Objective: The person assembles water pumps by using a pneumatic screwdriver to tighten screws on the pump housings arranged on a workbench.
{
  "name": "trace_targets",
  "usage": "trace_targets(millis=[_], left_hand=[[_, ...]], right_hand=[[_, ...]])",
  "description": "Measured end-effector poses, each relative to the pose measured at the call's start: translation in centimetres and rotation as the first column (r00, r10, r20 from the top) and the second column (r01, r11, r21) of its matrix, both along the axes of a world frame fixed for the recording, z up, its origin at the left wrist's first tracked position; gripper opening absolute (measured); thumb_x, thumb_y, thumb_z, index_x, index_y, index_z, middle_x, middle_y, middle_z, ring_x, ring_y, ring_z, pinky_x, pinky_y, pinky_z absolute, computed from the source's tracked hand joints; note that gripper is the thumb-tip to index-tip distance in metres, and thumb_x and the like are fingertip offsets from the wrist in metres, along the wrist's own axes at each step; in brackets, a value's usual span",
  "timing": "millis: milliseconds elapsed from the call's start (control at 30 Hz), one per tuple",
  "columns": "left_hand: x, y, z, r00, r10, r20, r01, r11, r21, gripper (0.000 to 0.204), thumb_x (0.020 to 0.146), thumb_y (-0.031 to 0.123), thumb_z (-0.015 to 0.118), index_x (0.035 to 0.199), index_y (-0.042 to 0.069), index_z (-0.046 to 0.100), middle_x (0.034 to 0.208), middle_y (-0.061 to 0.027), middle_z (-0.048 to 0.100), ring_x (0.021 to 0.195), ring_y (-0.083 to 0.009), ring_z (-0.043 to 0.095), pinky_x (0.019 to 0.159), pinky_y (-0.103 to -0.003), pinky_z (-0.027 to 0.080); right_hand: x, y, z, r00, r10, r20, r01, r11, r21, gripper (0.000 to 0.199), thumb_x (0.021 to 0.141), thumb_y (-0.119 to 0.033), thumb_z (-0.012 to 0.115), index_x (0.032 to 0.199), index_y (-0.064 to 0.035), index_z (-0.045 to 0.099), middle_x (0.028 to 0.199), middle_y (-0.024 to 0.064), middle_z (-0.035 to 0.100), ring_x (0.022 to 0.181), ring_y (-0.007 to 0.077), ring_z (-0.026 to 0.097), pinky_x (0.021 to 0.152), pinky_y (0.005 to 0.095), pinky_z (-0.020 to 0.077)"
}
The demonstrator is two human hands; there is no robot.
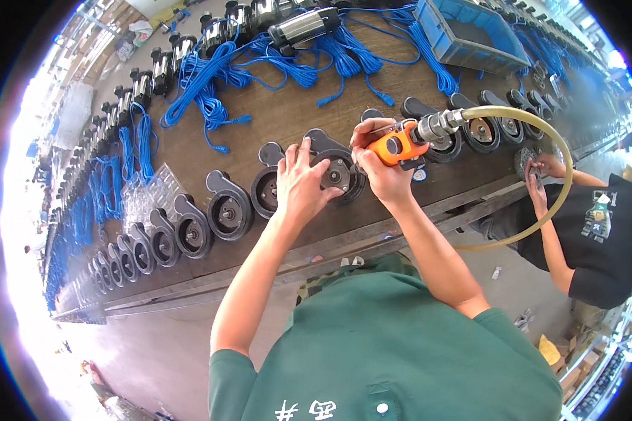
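Observation:
My left hand (298,184) lies with spread fingers against a round black pump housing (336,175), its fingertips touching the rim and the plate in the middle. In my right hand (385,172) is an orange air-powered tool (398,144), gripped by its body just right of that housing. A metal coupling (439,126) joins it to a yellowish hose (563,151). The tool's working tip is hidden by my fingers. Beside my left hand stands another black housing (265,191) with an open round face.
Further housings (228,210) form a row along the bench edge. Blue cable bundles (207,91) and metal-bodied motors (303,29) lie across the bench (288,112). A blue crate (470,42) stands far right. At the right, a co-worker in a black shirt (604,228) handles a part.

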State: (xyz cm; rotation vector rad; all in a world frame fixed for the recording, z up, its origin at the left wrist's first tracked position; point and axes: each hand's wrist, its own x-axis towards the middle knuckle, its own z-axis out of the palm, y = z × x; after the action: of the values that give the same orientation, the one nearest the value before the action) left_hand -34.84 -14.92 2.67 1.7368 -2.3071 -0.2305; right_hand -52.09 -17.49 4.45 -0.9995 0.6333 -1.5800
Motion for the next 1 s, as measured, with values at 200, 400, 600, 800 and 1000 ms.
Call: trace_targets(millis=[200,400,600,800,1000], left_hand=[[-0.1,0.3,-1.4,0.990,0.119,0.077,-0.124,0.990,0.062,0.057,0.062,0.045,0.088,0.109,0.016,0.078,0.141,-0.0262,0.055,0.135,-0.0398,0.046,0.110,-0.053,0.037],[-0.5,-0.4,-1.8,0.989,0.097,0.110,-0.106,0.991,0.086,0.043,0.064,0.043,0.087,0.093,0.011,0.079,0.100,-0.0143,0.071,0.113,-0.0316,0.059,0.109,-0.050,0.038],[-0.8,-0.1,-1.7,0.982,0.126,0.138,-0.142,0.983,0.117,0.043,0.067,0.043,0.085,0.097,0.013,0.079,0.099,-0.0098,0.070,0.112,-0.0303,0.059,0.108,-0.052,0.039],[-0.9,-0.1,-1.5,0.979,0.135,0.155,-0.154,0.981,0.121,0.043,0.067,0.045,0.085,0.097,0.015,0.079,0.100,-0.0079,0.070,0.113,-0.0309,0.059,0.110,-0.053,0.039],[-0.9,0.0,-1.4,0.976,0.151,0.156,-0.173,0.975,0.140,0.042,0.067,0.045,0.085,0.095,0.016,0.079,0.100,-0.0071,0.070,0.115,-0.0307,0.058,0.111,-0.054,0.037]], right_hand=[[1.5,-0.5,-1.8,0.992,-0.017,-0.123,0.015,1.000,-0.021,0.028,0.078,0.013,0.062,0.104,0.0024,0.063,0.093,0.0078,0.067,0.082,0.0118,0.066,0.072,0.0244,0.0537],[1.5,-0.7,-3.0,0.990,0.012,-0.143,-0.013,1.000,-0.010,0.027,0.077,0.013,0.063,0.101,0.0018,0.063,0.089,0.0059,0.066,0.081,0.0117,0.065,0.070,0.0244,0.0533],[2.0,-2.1,-3.4,0.989,0.005,-0.150,-0.010,0.999,-0.032,0.027,0.078,0.013,0.063,0.102,0.0016,0.061,0.090,0.0061,0.065,0.081,0.0117,0.065,0.071,0.0247,0.0534],[2.6,-3.2,-3.3,0.984,-0.004,-0.176,-0.010,0.997,-0.076,0.026,0.079,0.012,0.064,0.103,0.0012,0.060,0.091,0.0062,0.065,0.080,0.0112,0.064,0.069,0.0249,0.0538],[2.8,-3.6,-3.5,0.988,0.007,-0.155,-0.022,0.995,-0.099,0.026,0.081,0.011,0.064,0.104,0.0006,0.059,0.090,0.0063,0.064,0.078,0.0114,0.064,0.067,0.0241,0.0541]])
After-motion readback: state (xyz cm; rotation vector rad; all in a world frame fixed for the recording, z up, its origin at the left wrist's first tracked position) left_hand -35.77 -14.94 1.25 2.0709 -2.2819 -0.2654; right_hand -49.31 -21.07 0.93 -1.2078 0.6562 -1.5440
